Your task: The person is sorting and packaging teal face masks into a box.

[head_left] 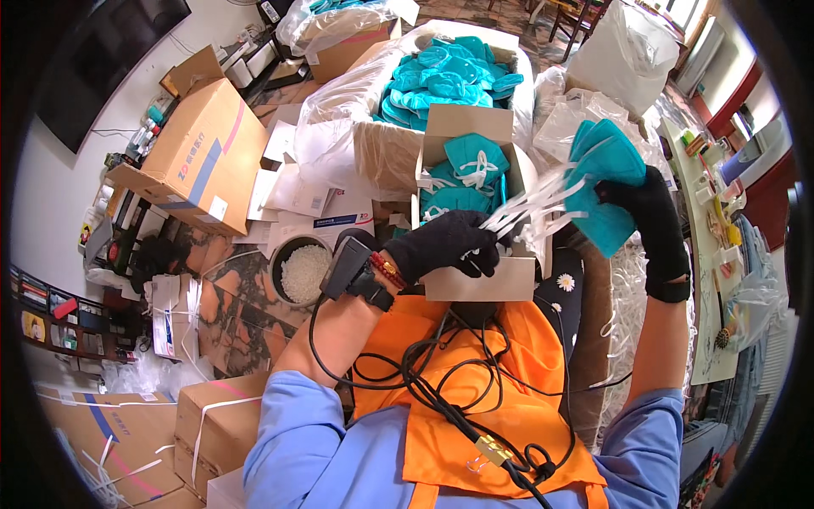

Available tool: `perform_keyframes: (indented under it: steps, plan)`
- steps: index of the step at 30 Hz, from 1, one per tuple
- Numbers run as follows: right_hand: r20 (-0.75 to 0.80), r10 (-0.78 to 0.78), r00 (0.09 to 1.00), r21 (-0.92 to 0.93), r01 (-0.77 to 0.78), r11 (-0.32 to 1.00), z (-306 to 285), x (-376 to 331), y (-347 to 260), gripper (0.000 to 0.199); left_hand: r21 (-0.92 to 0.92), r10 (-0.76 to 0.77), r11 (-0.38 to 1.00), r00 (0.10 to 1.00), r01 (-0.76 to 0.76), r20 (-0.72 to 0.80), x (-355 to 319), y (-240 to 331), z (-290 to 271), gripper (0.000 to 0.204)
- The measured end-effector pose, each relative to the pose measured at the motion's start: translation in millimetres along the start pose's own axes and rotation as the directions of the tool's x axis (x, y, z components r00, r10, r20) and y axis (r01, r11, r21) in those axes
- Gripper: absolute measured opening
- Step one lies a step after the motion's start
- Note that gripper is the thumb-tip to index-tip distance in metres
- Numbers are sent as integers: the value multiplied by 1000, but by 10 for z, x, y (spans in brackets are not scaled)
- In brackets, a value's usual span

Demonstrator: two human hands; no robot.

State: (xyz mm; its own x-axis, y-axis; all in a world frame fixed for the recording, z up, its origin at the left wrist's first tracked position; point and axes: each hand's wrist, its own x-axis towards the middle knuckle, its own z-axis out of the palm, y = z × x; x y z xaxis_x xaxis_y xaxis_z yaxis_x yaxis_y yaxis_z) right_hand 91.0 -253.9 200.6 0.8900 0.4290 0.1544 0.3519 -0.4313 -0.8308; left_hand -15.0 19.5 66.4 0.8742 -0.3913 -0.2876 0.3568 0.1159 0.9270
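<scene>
My right hand (649, 220), in a black glove, grips a fanned bundle of teal face masks (604, 182) at the right. White elastic straps (530, 208) stretch from the masks across to my black-gloved left hand (449, 244), whose fingers are closed round their ends. Just beneath the straps stands a small open carton (479, 284), its front flap folded out toward me. More teal masks (475, 161) with white straps lie inside it. My left forearm and hand partly hide the carton's near left side.
Behind the carton, a large plastic-lined box (339, 153) is heaped with loose teal masks (449, 76). At left are a bowl of small white pieces (305, 271), printed papers (297, 191) and a tall cardboard box (208, 153). Black cables (441, 373) loop over my orange apron (458, 424).
</scene>
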Motion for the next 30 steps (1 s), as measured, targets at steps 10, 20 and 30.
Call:
perform_keyframes:
  steps: [10,20,30]
  plan:
    - [17,26,1000,36,-27,999,-44,-113,116,30,-64,-57,996,985,69,165,-213,118,65,34]
    - [79,95,992,-50,-91,995,-239,-78,261,37,128,-19,992,978,-8,208,-150,-4,85,37]
    - [12,240,971,152,-239,959,-265,-489,512,46,221,3,975,999,-14,49,-321,-10,308,28]
